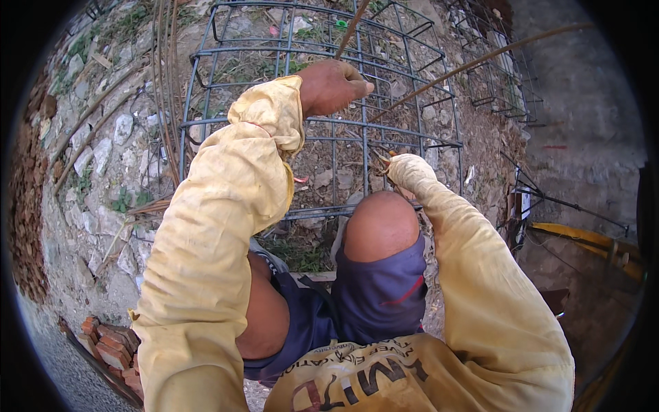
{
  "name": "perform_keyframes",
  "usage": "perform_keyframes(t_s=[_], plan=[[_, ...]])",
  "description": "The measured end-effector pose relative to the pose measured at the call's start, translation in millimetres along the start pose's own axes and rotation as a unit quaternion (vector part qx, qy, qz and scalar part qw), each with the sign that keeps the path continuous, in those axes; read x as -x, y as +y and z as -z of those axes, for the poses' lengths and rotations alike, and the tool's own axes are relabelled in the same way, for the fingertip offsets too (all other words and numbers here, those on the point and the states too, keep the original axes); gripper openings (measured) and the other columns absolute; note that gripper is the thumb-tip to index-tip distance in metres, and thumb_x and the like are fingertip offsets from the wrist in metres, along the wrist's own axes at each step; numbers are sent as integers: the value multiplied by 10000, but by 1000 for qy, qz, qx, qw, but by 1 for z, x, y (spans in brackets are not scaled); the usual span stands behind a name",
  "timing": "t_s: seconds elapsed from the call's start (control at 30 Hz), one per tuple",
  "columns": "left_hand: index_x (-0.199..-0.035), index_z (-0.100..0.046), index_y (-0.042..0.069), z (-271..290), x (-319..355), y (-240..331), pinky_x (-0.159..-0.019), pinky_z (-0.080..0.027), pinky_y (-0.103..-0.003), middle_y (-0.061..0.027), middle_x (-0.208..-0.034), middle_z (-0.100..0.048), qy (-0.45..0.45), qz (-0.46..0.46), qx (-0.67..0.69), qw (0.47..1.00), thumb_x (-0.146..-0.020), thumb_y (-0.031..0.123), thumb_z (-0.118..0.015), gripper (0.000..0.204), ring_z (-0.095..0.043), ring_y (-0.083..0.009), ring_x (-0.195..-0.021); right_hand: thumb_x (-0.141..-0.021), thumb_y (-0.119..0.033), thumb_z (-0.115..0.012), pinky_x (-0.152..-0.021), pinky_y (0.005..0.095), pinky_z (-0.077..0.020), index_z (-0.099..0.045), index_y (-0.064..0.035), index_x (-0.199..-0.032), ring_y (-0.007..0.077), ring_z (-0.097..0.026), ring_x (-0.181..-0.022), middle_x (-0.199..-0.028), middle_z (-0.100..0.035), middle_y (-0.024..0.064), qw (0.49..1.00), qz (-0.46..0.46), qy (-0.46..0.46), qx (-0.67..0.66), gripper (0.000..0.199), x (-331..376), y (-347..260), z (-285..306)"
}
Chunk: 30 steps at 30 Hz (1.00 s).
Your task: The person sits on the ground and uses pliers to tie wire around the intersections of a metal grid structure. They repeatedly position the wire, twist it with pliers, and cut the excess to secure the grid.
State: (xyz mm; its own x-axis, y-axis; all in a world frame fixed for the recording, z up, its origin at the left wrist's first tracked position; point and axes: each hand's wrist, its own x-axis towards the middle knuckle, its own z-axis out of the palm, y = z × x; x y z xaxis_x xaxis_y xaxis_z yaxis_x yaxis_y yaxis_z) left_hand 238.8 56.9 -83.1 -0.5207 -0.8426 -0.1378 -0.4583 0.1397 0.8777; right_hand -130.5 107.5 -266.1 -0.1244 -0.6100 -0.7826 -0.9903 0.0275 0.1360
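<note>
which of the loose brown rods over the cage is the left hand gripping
The short rusty rod rising straight from the left hand; the longer rod slants away right, untouched.

place: outdoor building site
signs: rebar cage [322,103] on bare dirt, rubble stone wall [89,158], stacked bricks [110,340]

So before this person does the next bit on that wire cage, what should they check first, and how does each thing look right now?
1. Left hand has a firm hold on the rusty rod: ok, fingers closed round it.
2. Right hand is at the cage: ok, down among its bars; what it holds: cannot tell.
3. Hand protection: not ok for the bare left hand; the right is covered by the sleeve.
4. Knee clear of the bars: cannot tell; it is bare and close to the lowest bar.
5. Footing: cannot tell; feet hidden, ground is rubble.
</note>
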Motion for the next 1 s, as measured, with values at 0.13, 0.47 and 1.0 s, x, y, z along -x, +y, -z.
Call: perform_keyframes(t_s=[0.13, 0.47, 1.0], plan=[[-1245, -624, -13, 2, 3, -8, -987, -451, -405, -231, -1223, -637, 9, 12, -16, 1000, -938, 474, -568, 579, -610, -337, -1140, -959, -438, -497, -979, 433, -450, -596, -134, -1266, 345, -588, -1173, -1177, -674, 148, 995, -20, 28, 93, 443, -1, -26, 12], [-1247, -618, -19, -8, -12, -8, -973, -455, -415, -226, -1208, -644, -1, -7, -17, 1000, -944, 459, -569, 569, -616, -333, -1123, -1023, -497, -379, -563, 360, -517, -561, -148, -1195, 240, -537, -566, -813, -632, 138, 624, -64, -249, -738, 430, -1, 16, 4], [-1233, -621, -21, -34, -24, 12, -988, -452, -412, -225, -1224, -627, -66, 26, -10, 997, -950, 423, -570, 530, -607, -325, -1138, -958, -311, -608, -438, 256, -464, -659, -141, -934, 140, -595, -524, -635, -592, 45, 408, 26, -258, -875, 179, 18, -21, -34]])
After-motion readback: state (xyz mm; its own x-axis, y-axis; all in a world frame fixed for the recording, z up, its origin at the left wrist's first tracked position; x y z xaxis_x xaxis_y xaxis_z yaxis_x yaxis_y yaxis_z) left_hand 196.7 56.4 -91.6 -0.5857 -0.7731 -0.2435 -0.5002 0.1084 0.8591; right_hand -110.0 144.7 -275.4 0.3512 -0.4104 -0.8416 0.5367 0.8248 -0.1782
